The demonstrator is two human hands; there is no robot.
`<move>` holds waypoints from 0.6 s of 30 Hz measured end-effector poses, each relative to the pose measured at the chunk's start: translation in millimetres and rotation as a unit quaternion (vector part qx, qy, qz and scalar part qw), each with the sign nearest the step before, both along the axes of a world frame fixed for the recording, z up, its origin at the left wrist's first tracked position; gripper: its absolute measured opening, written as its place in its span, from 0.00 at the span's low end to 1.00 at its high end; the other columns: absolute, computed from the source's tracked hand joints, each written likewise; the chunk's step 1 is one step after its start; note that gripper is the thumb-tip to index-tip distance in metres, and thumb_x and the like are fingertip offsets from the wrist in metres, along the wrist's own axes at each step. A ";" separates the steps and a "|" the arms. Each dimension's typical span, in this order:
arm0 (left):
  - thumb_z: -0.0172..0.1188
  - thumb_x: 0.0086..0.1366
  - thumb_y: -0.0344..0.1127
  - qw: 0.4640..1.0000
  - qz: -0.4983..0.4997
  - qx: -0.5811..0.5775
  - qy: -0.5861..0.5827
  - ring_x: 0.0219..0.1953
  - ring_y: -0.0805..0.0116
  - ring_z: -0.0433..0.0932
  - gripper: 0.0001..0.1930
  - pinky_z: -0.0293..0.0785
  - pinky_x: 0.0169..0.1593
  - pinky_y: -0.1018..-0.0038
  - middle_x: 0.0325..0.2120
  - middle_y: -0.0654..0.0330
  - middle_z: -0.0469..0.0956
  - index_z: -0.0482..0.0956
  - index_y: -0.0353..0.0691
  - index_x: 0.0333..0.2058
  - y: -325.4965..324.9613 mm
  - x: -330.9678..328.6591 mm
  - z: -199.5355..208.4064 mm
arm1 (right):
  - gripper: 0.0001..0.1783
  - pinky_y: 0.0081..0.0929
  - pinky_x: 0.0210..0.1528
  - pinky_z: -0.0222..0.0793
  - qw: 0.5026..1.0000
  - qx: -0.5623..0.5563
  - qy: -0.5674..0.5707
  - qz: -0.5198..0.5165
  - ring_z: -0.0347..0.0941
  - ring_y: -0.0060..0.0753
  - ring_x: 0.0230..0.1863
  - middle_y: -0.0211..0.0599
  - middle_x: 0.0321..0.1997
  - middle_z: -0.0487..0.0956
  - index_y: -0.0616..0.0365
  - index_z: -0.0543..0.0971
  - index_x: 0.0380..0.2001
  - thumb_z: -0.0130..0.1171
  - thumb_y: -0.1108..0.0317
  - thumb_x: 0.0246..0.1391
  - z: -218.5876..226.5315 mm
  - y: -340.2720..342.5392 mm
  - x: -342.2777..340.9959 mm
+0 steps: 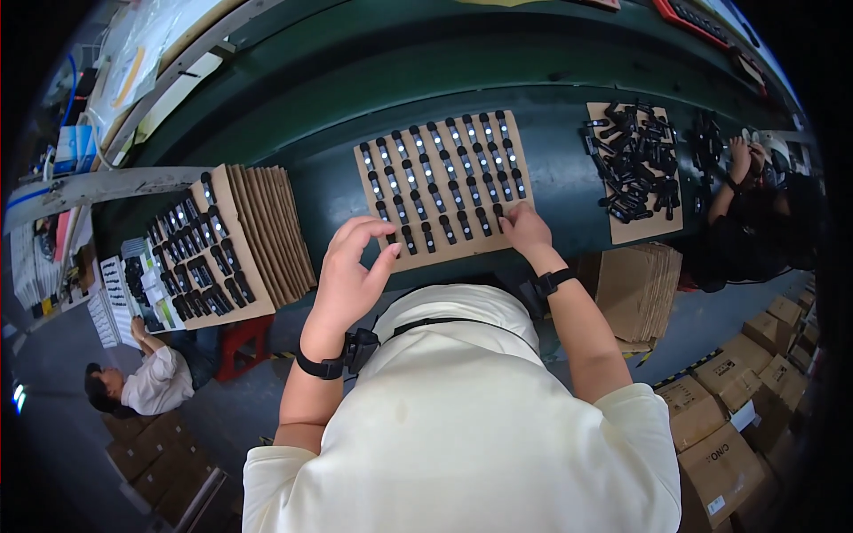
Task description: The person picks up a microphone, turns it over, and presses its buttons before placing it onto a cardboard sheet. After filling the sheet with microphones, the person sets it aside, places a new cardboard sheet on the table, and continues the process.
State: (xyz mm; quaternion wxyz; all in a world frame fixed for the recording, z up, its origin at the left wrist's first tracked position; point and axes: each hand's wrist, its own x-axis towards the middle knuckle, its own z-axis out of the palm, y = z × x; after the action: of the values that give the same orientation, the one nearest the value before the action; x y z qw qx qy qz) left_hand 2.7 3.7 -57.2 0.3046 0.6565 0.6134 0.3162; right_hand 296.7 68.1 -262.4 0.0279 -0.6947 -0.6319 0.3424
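A brown cardboard sheet (480, 243) lies on the dark green bench in front of me, bearing rows of small black devices (433, 169) with rounded dark heads and bright white spots. They look like clip-on microphones. At the sheet's near left corner is my left hand (348, 271), its thumb and index finger apart around a small black microphone (391, 240); contact is hard to tell. My right hand (530, 233) is at the near right corner, fingertips closed on the end microphone (499, 213) of the nearest row.
Stacked cardboard sheets (275, 222) with more microphones on top stand at left. A loose heap of black microphones (635, 151) covers another sheet at right. Folded cardboard (635, 289) leans below the bench edge. Co-workers sit at left (160, 377) and right (755, 213). Cartons (720, 462) fill the lower right.
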 end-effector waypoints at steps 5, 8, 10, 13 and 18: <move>0.62 0.58 0.26 1.000 0.010 0.012 -0.016 0.41 0.55 0.77 0.05 0.72 0.47 0.67 0.37 0.54 0.79 0.79 0.35 0.34 23.4 14.9 -2.3 | 0.15 0.39 0.44 0.73 0.999 0.039 0.006 0.016 0.76 0.50 0.42 0.45 0.38 0.80 0.57 0.75 0.40 0.62 0.60 0.53 8.7 53.1 45.5; 0.61 0.59 0.26 0.999 0.024 0.010 -0.032 0.40 0.55 0.77 0.03 0.73 0.45 0.67 0.36 0.54 0.79 0.77 0.34 0.31 36.5 28.6 0.0 | 0.13 0.42 0.47 0.72 0.995 0.090 0.028 0.007 0.75 0.51 0.45 0.45 0.43 0.79 0.55 0.77 0.37 0.62 0.60 0.52 21.9 102.4 69.6; 0.61 0.59 0.26 0.999 0.036 0.008 -0.037 0.39 0.55 0.77 0.03 0.73 0.44 0.67 0.36 0.54 0.79 0.77 0.34 0.29 44.0 36.2 0.1 | 0.13 0.42 0.48 0.71 0.991 0.130 0.002 0.032 0.74 0.52 0.46 0.46 0.44 0.78 0.55 0.77 0.38 0.62 0.61 0.52 21.5 141.0 83.9; 0.61 0.59 0.26 0.999 0.032 -0.011 -0.021 0.38 0.55 0.77 0.06 0.73 0.43 0.67 0.34 0.54 0.79 0.74 0.33 0.26 51.9 44.4 -0.6 | 0.14 0.42 0.51 0.70 0.974 0.211 -0.024 0.078 0.71 0.53 0.49 0.47 0.46 0.76 0.54 0.77 0.40 0.62 0.61 0.52 5.5 200.8 103.4; 0.61 0.59 0.26 0.998 0.062 -0.026 -0.007 0.37 0.54 0.77 0.07 0.73 0.41 0.67 0.33 0.54 0.79 0.73 0.33 0.25 56.3 52.1 1.6 | 0.16 0.43 0.55 0.68 0.953 0.277 -0.068 0.105 0.69 0.54 0.53 0.47 0.49 0.74 0.49 0.77 0.45 0.62 0.63 0.52 -21.4 277.6 97.4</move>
State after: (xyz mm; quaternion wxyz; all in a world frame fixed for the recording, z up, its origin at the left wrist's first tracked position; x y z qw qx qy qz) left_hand 54.8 60.0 -55.6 0.3053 0.6071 0.6587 0.3231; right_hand 394.2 345.7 -283.9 0.1401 -0.6114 -0.7715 0.1064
